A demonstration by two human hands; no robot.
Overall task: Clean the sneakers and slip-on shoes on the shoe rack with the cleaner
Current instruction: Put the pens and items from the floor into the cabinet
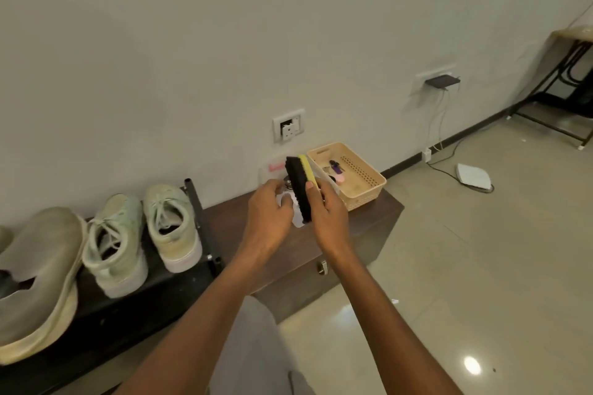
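While the right hand (327,215) grips a shoe brush (300,187) with a yellow back and black bristles, holding it upright above the brown cabinet (362,228), the left hand (268,212) curls around a white container (290,205) just beside the bristles, though what that container is I can't make out behind the fingers. Over on the left, the black shoe rack (179,279) carries a pair of pale green sneakers (141,234) with heels toward us and a grey slip-on shoe (38,276) beside them, and a beige basket (356,176) of small items sits at the cabinet's far end.
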